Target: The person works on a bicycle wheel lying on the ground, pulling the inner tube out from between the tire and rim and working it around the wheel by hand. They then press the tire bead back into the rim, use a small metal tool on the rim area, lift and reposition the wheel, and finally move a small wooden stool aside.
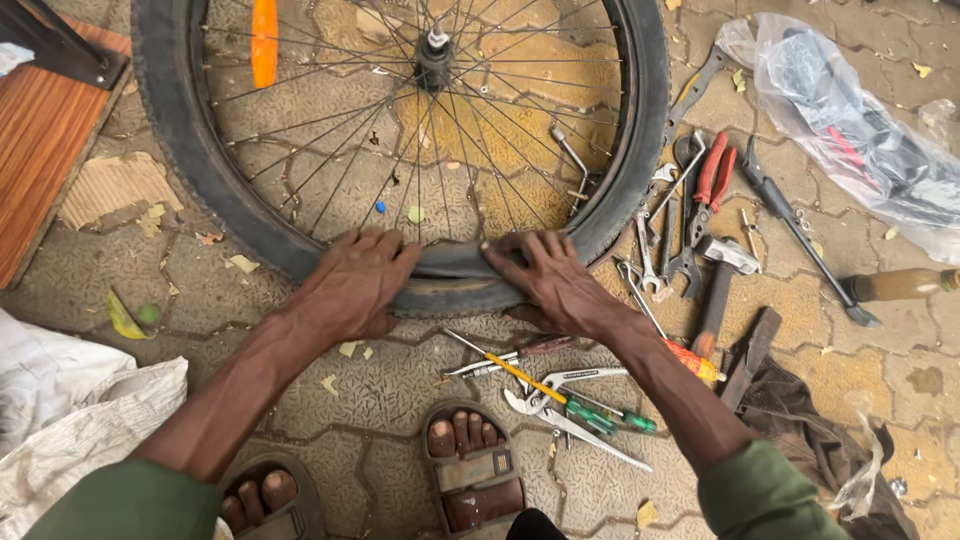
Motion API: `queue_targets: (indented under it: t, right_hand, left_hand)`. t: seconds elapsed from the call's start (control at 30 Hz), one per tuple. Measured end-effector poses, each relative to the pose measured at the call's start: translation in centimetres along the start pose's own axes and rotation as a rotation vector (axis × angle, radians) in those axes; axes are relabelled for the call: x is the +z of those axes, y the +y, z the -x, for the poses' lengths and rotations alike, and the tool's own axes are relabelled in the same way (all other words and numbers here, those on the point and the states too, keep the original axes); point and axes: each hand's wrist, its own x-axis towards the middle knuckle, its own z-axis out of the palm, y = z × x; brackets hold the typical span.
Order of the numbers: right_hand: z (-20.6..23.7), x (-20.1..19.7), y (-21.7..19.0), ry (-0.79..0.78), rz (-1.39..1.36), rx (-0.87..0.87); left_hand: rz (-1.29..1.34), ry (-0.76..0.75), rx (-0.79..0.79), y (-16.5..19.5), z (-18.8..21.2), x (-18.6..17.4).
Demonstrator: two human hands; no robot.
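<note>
both hands, left and right, clamped shut on the black rubber bicycle tyre at the spoked wheel's near edge, flat on the paved floor. rubber looks stiff but pliable; grip the bead.

Open-air roadside repair spot: paving-stone ground, scattered wrenches, pliers, hammer, screwdrivers.

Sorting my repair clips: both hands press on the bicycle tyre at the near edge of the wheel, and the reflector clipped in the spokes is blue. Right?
Not quite. The head view shows the reflector is orange, not blue. The left hand and right hand do press on the bicycle tyre at the wheel's near edge.
</note>
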Motion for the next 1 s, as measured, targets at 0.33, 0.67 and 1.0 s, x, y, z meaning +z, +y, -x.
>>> queue_targets:
  t: [0.33, 0.67, 1.0]
  right_hand:
    - [-1.9, 0.6, 0.9, -0.015, -0.205, 0.032]
    - [-2.4, 1.7, 2.9, -0.234, -0.341, -0.016]
    - [-2.9, 0.5, 1.4, -0.392, -0.486, 0.094]
  left_hand:
    - [0.13, -0.027, -0.125, -1.4, -1.3, 1.4]
    - [0.195, 0.065, -0.096, -2.0, -1.5, 2.8]
    - [0.143, -0.084, -0.137, -1.5, -1.5, 3.8]
